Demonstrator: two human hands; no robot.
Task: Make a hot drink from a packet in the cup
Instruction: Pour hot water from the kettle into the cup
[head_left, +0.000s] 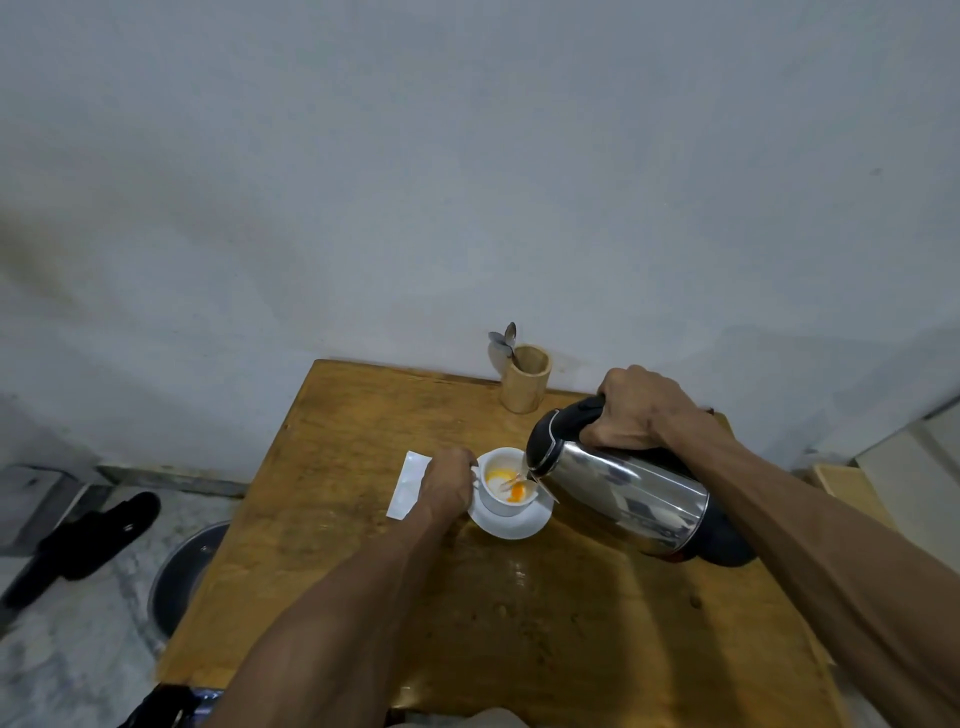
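A white cup (501, 506) stands on a white saucer (511, 527) in the middle of a wooden table (363, 519). Inside the cup lie white powder and orange patches. My left hand (448, 483) grips the cup's handle on its left side. My right hand (636, 410) holds the black handle of a steel kettle (623, 493), which is tilted with its spout over the cup's right rim; water runs into the cup. A white packet (409, 484) lies flat on the table just left of my left hand.
A wooden holder (524, 379) with spoons (506, 340) stands at the table's back edge against the wall. On the floor to the left are a black sandal (88, 540) and a round metal lid (182, 577). Droplets dot the table's front.
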